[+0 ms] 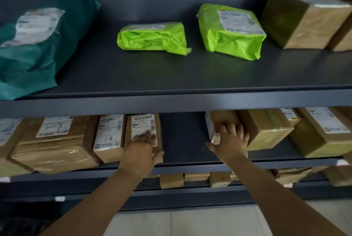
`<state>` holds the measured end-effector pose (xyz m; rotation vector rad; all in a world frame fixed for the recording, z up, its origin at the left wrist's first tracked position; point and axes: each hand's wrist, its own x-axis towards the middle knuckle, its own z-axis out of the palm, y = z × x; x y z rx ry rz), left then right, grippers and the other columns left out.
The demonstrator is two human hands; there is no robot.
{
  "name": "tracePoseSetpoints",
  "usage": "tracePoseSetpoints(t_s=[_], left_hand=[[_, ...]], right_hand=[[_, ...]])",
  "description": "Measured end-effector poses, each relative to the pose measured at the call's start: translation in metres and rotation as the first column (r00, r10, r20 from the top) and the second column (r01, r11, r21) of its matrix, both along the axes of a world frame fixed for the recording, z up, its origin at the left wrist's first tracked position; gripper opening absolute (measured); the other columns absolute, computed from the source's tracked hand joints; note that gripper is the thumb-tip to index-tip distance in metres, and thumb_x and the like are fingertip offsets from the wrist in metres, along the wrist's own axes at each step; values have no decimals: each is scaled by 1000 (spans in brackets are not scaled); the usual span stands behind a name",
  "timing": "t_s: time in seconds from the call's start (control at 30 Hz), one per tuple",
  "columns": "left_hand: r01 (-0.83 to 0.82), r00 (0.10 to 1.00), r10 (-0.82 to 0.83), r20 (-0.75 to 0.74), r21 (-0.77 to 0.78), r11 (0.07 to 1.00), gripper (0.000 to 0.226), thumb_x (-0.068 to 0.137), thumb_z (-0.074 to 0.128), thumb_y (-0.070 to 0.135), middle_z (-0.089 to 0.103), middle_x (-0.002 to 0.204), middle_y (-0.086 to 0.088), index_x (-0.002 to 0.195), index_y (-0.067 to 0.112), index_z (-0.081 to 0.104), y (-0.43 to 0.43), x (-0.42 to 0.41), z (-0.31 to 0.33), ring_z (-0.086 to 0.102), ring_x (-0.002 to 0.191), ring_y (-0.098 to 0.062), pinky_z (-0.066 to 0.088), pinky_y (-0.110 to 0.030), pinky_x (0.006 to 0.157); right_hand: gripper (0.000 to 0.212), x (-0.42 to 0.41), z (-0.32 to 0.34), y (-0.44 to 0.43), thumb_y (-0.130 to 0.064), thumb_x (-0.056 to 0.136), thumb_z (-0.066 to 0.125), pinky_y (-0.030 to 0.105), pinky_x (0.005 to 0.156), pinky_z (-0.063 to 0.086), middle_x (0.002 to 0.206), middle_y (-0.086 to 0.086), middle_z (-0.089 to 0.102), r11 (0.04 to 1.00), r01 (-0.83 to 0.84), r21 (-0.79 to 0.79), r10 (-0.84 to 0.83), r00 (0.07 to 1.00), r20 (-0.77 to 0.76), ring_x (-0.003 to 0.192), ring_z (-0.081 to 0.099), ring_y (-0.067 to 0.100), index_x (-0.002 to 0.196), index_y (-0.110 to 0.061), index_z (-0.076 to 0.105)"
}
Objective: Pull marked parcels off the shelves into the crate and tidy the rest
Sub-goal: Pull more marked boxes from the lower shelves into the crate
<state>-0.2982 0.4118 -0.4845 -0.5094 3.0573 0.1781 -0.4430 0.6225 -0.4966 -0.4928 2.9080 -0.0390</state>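
Note:
On the middle shelf, my left hand lies flat on a narrow brown box with a barcode label, thumb along its right edge. Beside it stand a box marked "1-6" and a wide taped box marked "1-7". My right hand rests with spread fingers against a small brown box with a label on its left side. A dark gap of bare shelf separates the two hands. No crate is in view.
The upper shelf holds a dark green bag, two lime green mailers and taped brown boxes. More taped boxes fill the middle shelf's right side. Small boxes sit on a lower shelf. Tiled floor lies below.

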Motion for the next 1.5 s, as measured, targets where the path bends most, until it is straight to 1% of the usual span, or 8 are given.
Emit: tracePoseSetpoints(t_s=[0.33, 0.43, 0.53, 0.6, 0.73, 1.03, 1.2, 1.5], left_hand=[[-5, 999, 4, 37, 31, 1000, 63, 89, 46, 57, 33, 152, 2, 141, 22, 38, -4, -5, 4, 38, 134, -18, 36, -28, 108], [-20, 999, 18, 48, 41, 999, 64, 89, 46, 56, 32, 152, 3, 142, 23, 37, -4, -6, 6, 39, 133, -17, 36, -27, 108], [-23, 999, 20, 44, 70, 997, 64, 89, 48, 55, 30, 153, 3, 143, 23, 36, -4, -7, 9, 39, 133, -18, 36, -27, 107], [-26, 998, 20, 55, 110, 994, 66, 89, 50, 54, 27, 155, 3, 145, 23, 33, -5, -6, 10, 37, 135, -17, 34, -27, 108], [-3, 996, -8, 85, 129, 992, 70, 89, 53, 51, 18, 157, 4, 148, 24, 26, -7, -3, 11, 33, 137, -16, 31, -26, 109], [35, 984, -64, 164, 172, 984, 94, 81, 57, 60, -1, 160, 1, 152, 21, 8, -2, 5, 16, 7, 146, -19, 14, -33, 118], [229, 973, -229, 3, 47, 972, 81, 87, 50, 57, 6, 158, 5, 150, 30, 9, 28, -4, 21, 10, 143, -19, 16, -40, 115], [249, 968, -245, 61, -62, 967, 70, 91, 49, 0, 7, 159, 1, 150, 23, 18, 48, -35, 10, 11, 145, -19, 19, -39, 118]], right_hand=[[61, 26, 1, -5, -49, 77, 65, 44, 100, 36, 123, 9, 32, 962, 112, -250, -121, 992, -23, 117, 36, 34, 124, -19, 41], [69, 23, 11, -5, -44, 74, 70, 38, 95, 41, 128, 4, 28, 884, 213, -416, -136, 969, 206, 114, 41, 30, 131, -26, 35], [45, 31, 19, -13, -29, 83, 69, 27, 78, 50, 120, 2, 54, 567, 545, -618, -34, 765, 644, 97, 59, 18, 122, -22, 48], [31, 39, 16, -18, -25, 89, 61, 22, 66, 48, 104, 2, 65, 525, 622, -581, -1, 683, 731, 86, 62, 13, 119, -18, 53], [23, 48, 6, -21, -33, 95, 52, 26, 79, 39, 94, -2, 61, 600, 586, -545, -49, 707, 706, 85, 56, 11, 112, -17, 55], [32, 49, -3, -35, -36, 97, 46, 13, 57, 40, 108, 4, 65, 721, 390, -573, -33, 845, 534, 82, 58, 10, 117, -13, 55], [36, 45, -9, -46, -44, 96, 44, 14, 52, 40, 98, 2, 66, 743, 363, -563, -101, 891, 442, 75, 58, 9, 107, -14, 60], [42, 45, -8, 3, -40, 92, 55, 23, 85, 39, 125, 5, 47, 734, 231, -639, -143, 972, 187, 114, 50, 21, 127, -16, 54]])
